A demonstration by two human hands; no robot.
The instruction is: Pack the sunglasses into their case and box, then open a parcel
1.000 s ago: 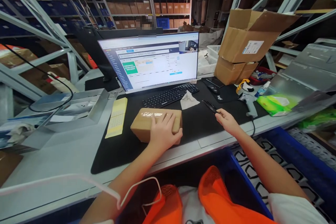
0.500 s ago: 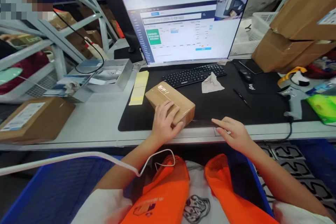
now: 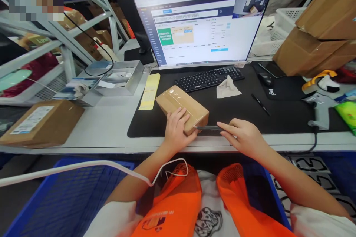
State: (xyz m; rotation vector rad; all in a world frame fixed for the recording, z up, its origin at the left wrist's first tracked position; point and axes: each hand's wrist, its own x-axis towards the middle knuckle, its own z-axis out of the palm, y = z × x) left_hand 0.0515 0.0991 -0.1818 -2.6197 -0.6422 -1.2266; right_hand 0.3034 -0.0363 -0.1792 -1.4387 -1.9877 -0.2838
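Observation:
A small brown cardboard box point(image 3: 183, 105), closed with clear tape, lies at an angle on the black desk mat point(image 3: 144, 126). My left hand point(image 3: 178, 127) grips the box's near side, fingers over the top and thumb low by the near corner. In my right hand point(image 3: 241, 135) is a thin dark grey blade-like tool point(image 3: 208, 128); its exact kind is hard to make out. The tool points left, and its tip meets the right end of the box near the taped edge.
Behind the box are a keyboard point(image 3: 208, 77), a crumpled tissue point(image 3: 228, 88) and a lit monitor point(image 3: 194, 26). Yellow slips point(image 3: 149, 92) lie left. To the right are a pen point(image 3: 260, 104), a mouse point(image 3: 265, 79) and a barcode scanner point(image 3: 319, 109). A labelled carton point(image 3: 41, 122) sits far left.
The tool in my right hand was a faint blur and now shows clearly with its tip at the box. My right hand has shifted slightly left. The monitor's page shows a new orange panel.

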